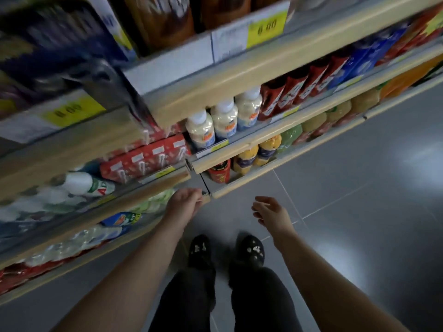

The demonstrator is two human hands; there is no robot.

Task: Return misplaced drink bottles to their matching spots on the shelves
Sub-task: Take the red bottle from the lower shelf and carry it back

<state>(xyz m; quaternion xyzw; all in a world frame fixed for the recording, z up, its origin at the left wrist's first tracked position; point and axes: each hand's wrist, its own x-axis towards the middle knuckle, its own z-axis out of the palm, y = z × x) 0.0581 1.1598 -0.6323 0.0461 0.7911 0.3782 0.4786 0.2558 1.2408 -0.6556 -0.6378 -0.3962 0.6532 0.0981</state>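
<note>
The person stands facing tilted shelves (239,65) of drinks, looking steeply down past both bare forearms to dark trousers and black shoes (250,251) on a grey tiled floor (359,212). The left hand (185,200) reaches to the end of a low shelf rail (153,188), its fingers curled at the rail's end cap; whether they grip it or only touch it cannot be told, and nothing else shows in that hand. The right hand (269,212) hangs apart from the shelves over the floor, fingers loosely spread and empty. No bottle is in either hand; the bottles all sit on the shelves. Clearest are three pale bottles (224,121) with white caps, side by side on a middle shelf, with red cartons (148,159) to their left and red packs (299,89) to their right. Beyond those, blue packs (374,56) run toward the frame's right edge, their print unreadable. On the shelf below, yellow bottles (256,154) and green ones (291,135) are half hidden behind the rail above, and a dark red bottle (219,171) stands at the gap between shelf units. The left side is heavily smeared by motion: white bottles (79,185) and clear ones (72,245) blur together, and labels there are hard to read. The top shelf's brown bottles (167,22) are cut off by the frame. Yellow price tags (266,28) are blurred.
</note>
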